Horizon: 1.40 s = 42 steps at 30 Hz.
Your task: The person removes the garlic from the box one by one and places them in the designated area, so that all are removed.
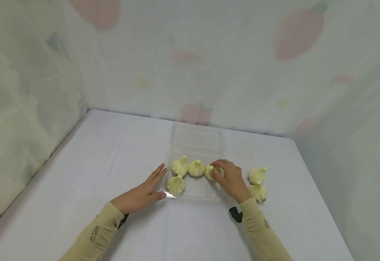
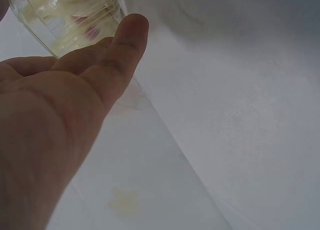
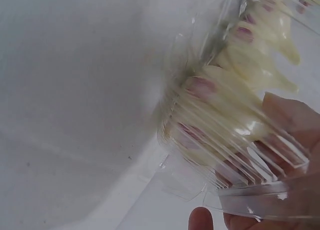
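A clear plastic clamshell box [image 1: 197, 189] lies on the white table with its lid [image 1: 196, 138] folded back, away from me. My right hand [image 1: 233, 180] pinches a pale yellow garlic bulb [image 1: 208, 172] between thumb and fingers in the box's back right area. To its left in the back row sit a garlic bulb [image 1: 196, 168] and another garlic bulb [image 1: 179, 167]. A further garlic bulb [image 1: 176, 185] sits at the front left. My left hand [image 1: 141, 195] rests against the box's left side, fingers straight. Through the ribbed wall in the right wrist view, the held garlic bulb [image 3: 225, 108] shows pink patches.
Right of the box, beyond my right hand, two more bulbs stand on the table: a rear garlic bulb [image 1: 256, 175] and a front garlic bulb [image 1: 258, 192], touching. A fabric wall [image 1: 235, 72] with a strawberry print rises behind the table, and fabric hangs on both sides.
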Motion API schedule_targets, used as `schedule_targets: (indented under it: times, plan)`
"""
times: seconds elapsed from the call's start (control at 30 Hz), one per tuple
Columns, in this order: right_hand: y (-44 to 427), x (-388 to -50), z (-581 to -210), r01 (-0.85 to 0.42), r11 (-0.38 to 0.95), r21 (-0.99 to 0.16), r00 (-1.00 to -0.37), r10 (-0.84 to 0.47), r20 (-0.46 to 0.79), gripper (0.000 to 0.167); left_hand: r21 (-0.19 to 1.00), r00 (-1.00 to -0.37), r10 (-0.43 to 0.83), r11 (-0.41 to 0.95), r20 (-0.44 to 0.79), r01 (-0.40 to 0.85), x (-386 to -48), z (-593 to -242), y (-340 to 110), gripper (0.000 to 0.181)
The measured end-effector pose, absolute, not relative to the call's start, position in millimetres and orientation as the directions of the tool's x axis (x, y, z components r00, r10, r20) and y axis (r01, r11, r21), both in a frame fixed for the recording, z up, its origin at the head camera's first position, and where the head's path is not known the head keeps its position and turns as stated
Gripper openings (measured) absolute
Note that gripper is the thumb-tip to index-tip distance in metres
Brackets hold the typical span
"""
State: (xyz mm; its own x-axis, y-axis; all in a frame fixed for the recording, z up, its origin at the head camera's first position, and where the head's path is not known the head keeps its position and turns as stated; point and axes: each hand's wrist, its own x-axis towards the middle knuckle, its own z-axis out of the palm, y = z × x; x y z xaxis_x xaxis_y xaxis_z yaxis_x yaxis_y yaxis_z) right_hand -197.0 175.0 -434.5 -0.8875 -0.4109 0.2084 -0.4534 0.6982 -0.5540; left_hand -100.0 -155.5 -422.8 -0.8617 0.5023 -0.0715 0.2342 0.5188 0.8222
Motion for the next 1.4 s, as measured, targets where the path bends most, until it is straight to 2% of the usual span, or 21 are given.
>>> schedule_targets:
  times: [0.33,0.63,1.1,1.4]
  plan:
    - [175.2,-195.3,-430.0,-0.461,0.7,-0.545,-0.885,-0.408,0.224,0.027,0.824,-0.865,0.495,0.522,-0.084,0.219,-101.3,-425.3,-156.5,0.081]
    - [181.4,-191.8,-428.4,-0.422,0.615,-0.667,-0.9,-0.371,0.227,0.028,0.817,-0.863,0.5,0.526,-0.07,0.238,-100.3,-425.1,-155.7,0.079]
    - [187.2,-191.9,-416.8,-0.429,0.529,-0.732,-0.903,-0.221,0.369,0.029,0.813,-0.863,0.5,0.53,-0.068,0.243,-101.1,-424.4,-155.8,0.08]
    - [186.4,-187.4,-402.2,-0.416,0.5,-0.759,-0.902,-0.124,0.412,0.026,0.81,-0.866,0.493,0.54,-0.083,0.23,-100.3,-423.2,-156.2,0.081]
